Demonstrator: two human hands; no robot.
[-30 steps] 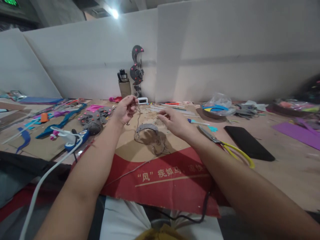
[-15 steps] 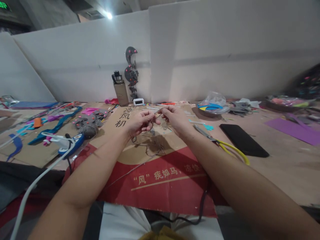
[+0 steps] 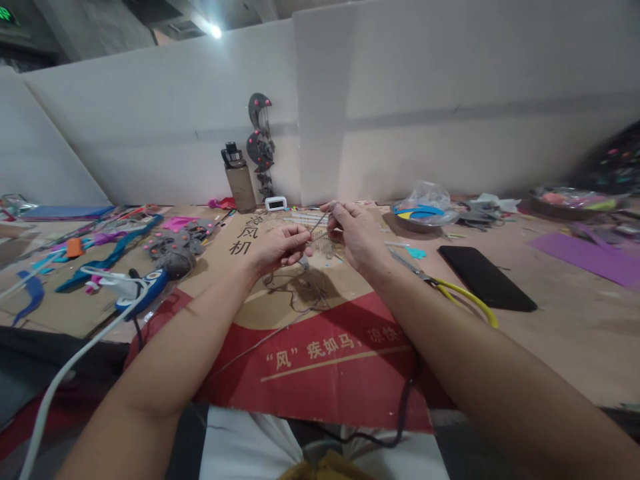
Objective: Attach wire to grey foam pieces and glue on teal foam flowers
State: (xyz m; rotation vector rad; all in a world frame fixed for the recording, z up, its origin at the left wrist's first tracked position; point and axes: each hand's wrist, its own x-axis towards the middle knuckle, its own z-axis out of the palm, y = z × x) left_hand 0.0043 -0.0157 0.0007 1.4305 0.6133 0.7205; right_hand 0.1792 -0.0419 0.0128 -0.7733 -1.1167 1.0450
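Observation:
My left hand [image 3: 280, 245] and my right hand [image 3: 354, 235] are raised together over a brown and red cardboard sheet [image 3: 320, 360]. Both are closed in a pinch on a thin grey cord [image 3: 316, 225] stretched between them. The left hand also holds a small grey piece whose shape I cannot make out. More loose cord [image 3: 295, 293] trails on the cardboard below the hands, in their shadow.
Yellow-handled scissors [image 3: 450, 288] and a black phone [image 3: 485, 277] lie to the right. A blue and white glue gun [image 3: 134, 291] with a white cable lies left, among grey, blue and pink foam pieces. A bottle [image 3: 240, 179] and a foam model stand by the white wall.
A second ago my hands were apart, the left one lifting the cord above a grey curved piece on the cardboard. They have come together, and the right hand has drawn the cord slightly up and right.

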